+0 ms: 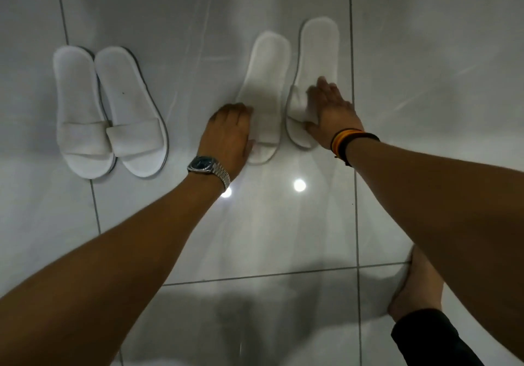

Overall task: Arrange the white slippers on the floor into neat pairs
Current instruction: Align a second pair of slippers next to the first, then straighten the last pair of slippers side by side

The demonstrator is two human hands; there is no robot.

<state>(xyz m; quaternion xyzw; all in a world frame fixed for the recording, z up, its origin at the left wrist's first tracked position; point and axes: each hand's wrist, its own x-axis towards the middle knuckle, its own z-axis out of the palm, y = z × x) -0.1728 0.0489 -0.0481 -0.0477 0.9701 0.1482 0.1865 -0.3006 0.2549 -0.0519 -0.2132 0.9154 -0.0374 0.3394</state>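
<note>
Glossy grey tiled floor (283, 238), dark grout lines (353, 54), lamp reflections (299, 185)

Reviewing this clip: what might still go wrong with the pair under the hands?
The right-hand slipper lies further forward than the slipper beside it, so the pair may end up staggered. The left hand and right hand press flat rather than holding, so a slipper could slide on the glossy tile floor. The finished pair already overlaps at the straps.

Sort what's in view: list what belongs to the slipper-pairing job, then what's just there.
Belongs to the job:
- paired slippers on the left
- slipper under the left hand
- slipper under the right hand
- left hand
- right hand

Just there:
- wristwatch
- wristbands
- bare foot
- tiled floor
</note>
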